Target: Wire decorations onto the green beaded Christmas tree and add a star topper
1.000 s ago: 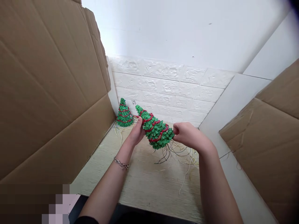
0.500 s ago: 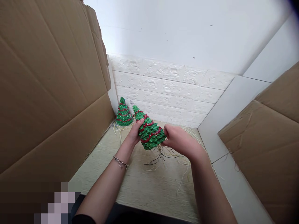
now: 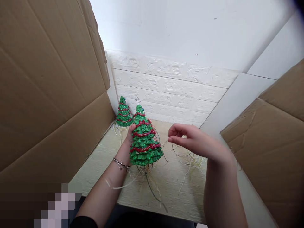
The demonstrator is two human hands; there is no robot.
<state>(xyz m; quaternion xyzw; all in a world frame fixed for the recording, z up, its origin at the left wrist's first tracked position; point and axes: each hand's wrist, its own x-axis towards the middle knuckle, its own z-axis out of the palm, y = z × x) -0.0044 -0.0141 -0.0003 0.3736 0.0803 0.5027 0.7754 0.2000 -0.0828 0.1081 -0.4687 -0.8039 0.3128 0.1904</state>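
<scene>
A green Christmas tree figurine (image 3: 144,142) with red garlands stands nearly upright in the air, a clear star at its tip. My left hand (image 3: 132,129) is wrapped round its left side and back, most of the fingers hidden behind it. Thin white and dark wires (image 3: 148,182) dangle from its underside. To the right of the tree, apart from it, my right hand (image 3: 184,136) has thumb and forefinger pinched at the end of a thin dark wire (image 3: 163,152). A second tree figurine (image 3: 123,114) stands at the back left, with wires around its base.
Several loose wires (image 3: 193,163) lie on the pale wooden tabletop (image 3: 175,202) at the right. Cardboard panels rise on the left (image 3: 52,79) and on the right (image 3: 268,136). A white brick-patterned wall (image 3: 166,80) closes off the back.
The held tree has turned from tilted to nearly upright, its base swinging left and nearer. My right hand has moved away from the base to the right, and the hanging wires have shifted.
</scene>
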